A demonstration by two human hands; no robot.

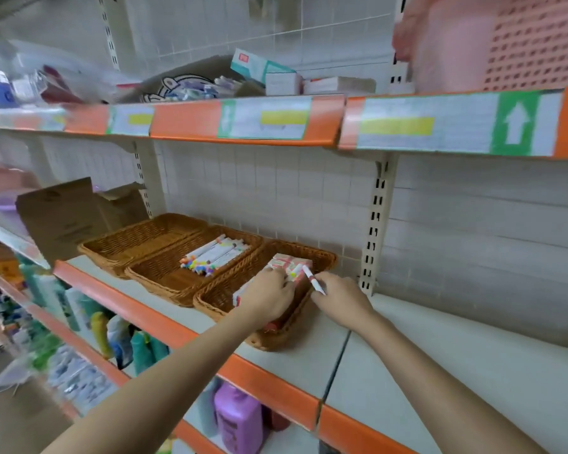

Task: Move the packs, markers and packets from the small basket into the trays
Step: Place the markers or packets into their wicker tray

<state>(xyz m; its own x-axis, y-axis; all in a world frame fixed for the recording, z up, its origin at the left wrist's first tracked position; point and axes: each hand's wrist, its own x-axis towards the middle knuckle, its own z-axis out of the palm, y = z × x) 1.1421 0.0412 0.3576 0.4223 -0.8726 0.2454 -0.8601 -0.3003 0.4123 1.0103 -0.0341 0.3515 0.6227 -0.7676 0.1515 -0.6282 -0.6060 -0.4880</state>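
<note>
Three wicker trays stand side by side on the shelf. The left tray [112, 247] holds nothing that I can see. The middle tray [158, 276] holds several white markers [215, 255] with coloured caps. The right tray [322, 257] holds red and white packs [289, 262]. My left hand [271, 298] reaches into the right tray and its fingers grip the packs. My right hand [340, 298] is beside that tray's right rim and pinches a single white marker [313, 279] with a red band. No small basket is in view.
The shelf [440, 355] stretches bare to the right of the trays. A cardboard box [66, 217] stands left of them. The upper shelf carries boxes [282, 81] and a pink perforated basket [522, 44]. Bottles [236, 417] fill the shelf below.
</note>
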